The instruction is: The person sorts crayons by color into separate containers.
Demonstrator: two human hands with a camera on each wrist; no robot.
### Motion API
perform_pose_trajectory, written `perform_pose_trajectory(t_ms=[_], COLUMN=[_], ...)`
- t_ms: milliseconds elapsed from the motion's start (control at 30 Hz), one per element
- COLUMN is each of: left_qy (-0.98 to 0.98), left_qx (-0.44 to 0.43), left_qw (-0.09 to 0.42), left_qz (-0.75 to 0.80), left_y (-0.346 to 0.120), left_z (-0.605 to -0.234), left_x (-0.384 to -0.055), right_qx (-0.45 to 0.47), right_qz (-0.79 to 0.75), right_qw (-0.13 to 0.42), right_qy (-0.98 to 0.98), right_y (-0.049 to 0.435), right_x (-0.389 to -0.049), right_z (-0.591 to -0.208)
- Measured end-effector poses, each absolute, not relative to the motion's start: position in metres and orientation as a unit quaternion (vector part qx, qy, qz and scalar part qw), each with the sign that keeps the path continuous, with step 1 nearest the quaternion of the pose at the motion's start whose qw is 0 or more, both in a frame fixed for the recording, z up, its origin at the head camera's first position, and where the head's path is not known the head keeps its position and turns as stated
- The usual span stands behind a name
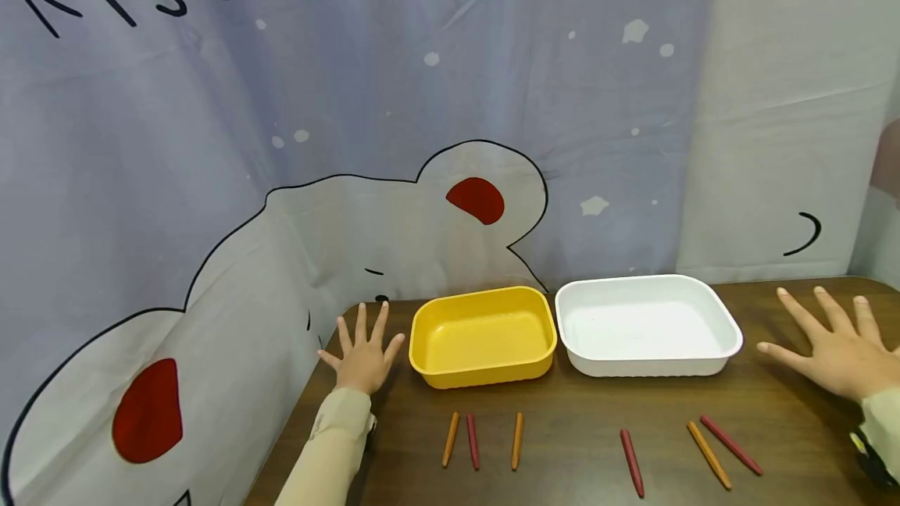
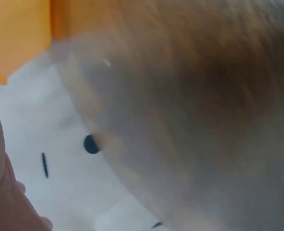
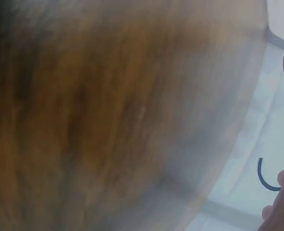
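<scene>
My left hand [image 1: 362, 361] is spread with straight fingers at the table's left side, beside a yellow tray [image 1: 485, 375]. The right hand [image 1: 840, 354] is spread too, to the right of a white tray [image 1: 647, 367]. Neither holds anything. Below the yellow tray lie an orange crayon-like stick [image 1: 450, 440], a dark red one [image 1: 473, 442] and another orange stick [image 1: 517, 441]. Farther right are a red stick [image 1: 632, 463], an orange stick [image 1: 709, 455] and a second red stick [image 1: 731, 445]. Part of each hand edges into its wrist view.
Both trays stand side by side at the back of the brown wooden table [image 1: 562, 428], with bare insides. Behind the table hangs a pale blue and white cloth [image 1: 337, 100] with drawn shapes and letters. The table's surface is blurred in both wrist views.
</scene>
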State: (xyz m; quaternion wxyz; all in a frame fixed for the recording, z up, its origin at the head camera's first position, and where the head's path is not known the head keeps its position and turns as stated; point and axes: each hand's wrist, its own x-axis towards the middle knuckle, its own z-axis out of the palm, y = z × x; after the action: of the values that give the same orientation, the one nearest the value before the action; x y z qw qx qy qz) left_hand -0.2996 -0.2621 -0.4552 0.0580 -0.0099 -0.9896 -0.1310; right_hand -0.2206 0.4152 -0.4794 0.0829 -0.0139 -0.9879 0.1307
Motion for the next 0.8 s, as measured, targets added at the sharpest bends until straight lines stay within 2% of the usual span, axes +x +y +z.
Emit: perform_pose_trajectory(t_ms=[300, 567, 800], left_qy=[-0.984, -0.979, -0.974], left_qx=[-0.050, -0.097, -0.118], left_qw=[0.100, 0.128, 0.154], left_qz=[-0.141, -0.126, -0.116], left_y=[-0.245, -0.226, -0.217], left_z=[-0.436, -0.429, -0.432], left_x=[-0.282, -0.261, -0.247], right_qx=[0.054, 0.064, 0.061], right_qz=[0.091, 0.134, 0.189], right_qw=[0.163, 0.221, 0.213], right_qy=[-0.981, -0.964, -0.957], right_y=[0.408, 0.386, 0.356], right_x=[-0.213, -0.196, -0.179], right_z=[-0.474, -0.464, -0.454])
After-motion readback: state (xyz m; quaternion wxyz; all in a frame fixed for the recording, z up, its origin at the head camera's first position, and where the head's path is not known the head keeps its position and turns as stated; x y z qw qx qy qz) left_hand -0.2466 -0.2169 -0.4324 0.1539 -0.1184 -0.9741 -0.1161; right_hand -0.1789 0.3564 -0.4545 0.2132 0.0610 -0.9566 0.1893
